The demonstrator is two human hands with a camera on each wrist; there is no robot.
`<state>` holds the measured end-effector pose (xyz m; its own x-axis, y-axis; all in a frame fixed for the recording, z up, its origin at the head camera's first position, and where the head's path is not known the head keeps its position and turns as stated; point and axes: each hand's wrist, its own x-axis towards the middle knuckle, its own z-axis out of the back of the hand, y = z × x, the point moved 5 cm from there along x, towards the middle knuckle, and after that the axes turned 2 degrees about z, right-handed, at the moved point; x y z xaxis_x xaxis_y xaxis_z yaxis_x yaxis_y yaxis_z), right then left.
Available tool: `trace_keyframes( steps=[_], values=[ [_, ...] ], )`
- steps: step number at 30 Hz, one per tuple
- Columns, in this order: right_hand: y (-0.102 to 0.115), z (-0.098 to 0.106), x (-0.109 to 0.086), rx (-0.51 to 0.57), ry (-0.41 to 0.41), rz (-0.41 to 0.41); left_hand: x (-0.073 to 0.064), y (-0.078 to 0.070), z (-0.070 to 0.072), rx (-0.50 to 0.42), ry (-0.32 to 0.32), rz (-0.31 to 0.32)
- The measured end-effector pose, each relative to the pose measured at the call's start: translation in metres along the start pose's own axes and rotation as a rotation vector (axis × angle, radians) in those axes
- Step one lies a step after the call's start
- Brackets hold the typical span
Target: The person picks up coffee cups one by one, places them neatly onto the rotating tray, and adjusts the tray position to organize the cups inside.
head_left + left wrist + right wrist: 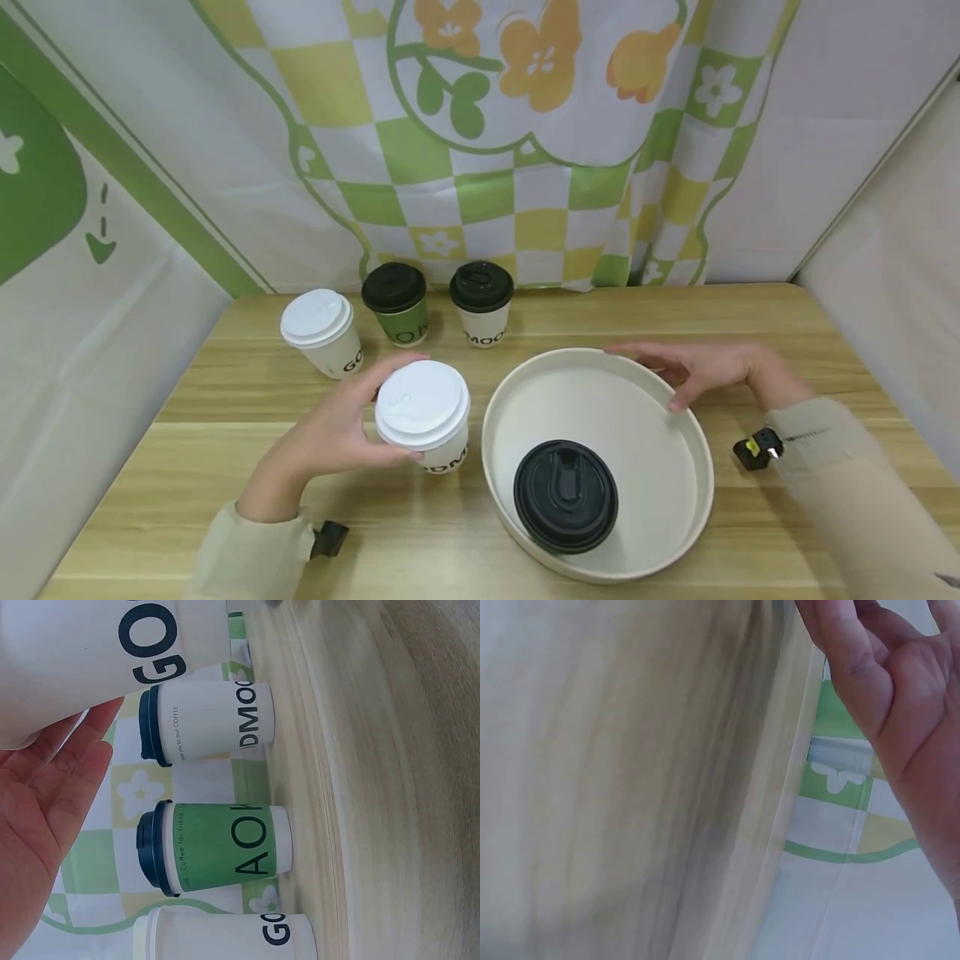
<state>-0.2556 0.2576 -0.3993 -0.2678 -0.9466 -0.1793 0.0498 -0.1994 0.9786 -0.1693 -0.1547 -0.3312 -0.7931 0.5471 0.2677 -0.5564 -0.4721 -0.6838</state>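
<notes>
Gripping a cup point(442, 446) lid-up, left fingers point(392, 363) hold its axis seemingly upright.

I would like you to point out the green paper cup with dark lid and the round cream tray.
Green paper cup with dark lid point(214, 847): left wrist view, middle of its green side.
Round cream tray point(647, 467): head view, bare inner floor.

Desk point(675, 317): wood-grain surface. Behind the desk: cloth point(483, 192), green and yellow checks on white, orange flowers above. Left of the desk: white panel point(112, 350), green strip point(172, 208), green arrow point(101, 248). Right of the desk: plain whitish sheet point(900, 292).
</notes>
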Motion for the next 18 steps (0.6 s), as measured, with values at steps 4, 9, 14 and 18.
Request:
trace_keyframes(
  steps=[4,9,14,18],
  values=[
    [-0.001,-0.004,-0.006,-0.017,-0.024,0.025,-0.001,0.0,0.0,0.002,-0.003,0.001],
    [-0.005,-0.011,-0.016,-0.011,-0.076,-0.015,-0.001,0.0,-0.001,0.005,-0.006,0.008],
    [-0.005,-0.019,-0.024,-0.002,-0.095,0.011,-0.001,0.0,-0.001,-0.002,-0.009,0.009],
    [-0.005,-0.024,-0.028,-0.023,-0.123,0.028,-0.001,-0.001,-0.001,0.001,-0.015,0.012]
  ],
)
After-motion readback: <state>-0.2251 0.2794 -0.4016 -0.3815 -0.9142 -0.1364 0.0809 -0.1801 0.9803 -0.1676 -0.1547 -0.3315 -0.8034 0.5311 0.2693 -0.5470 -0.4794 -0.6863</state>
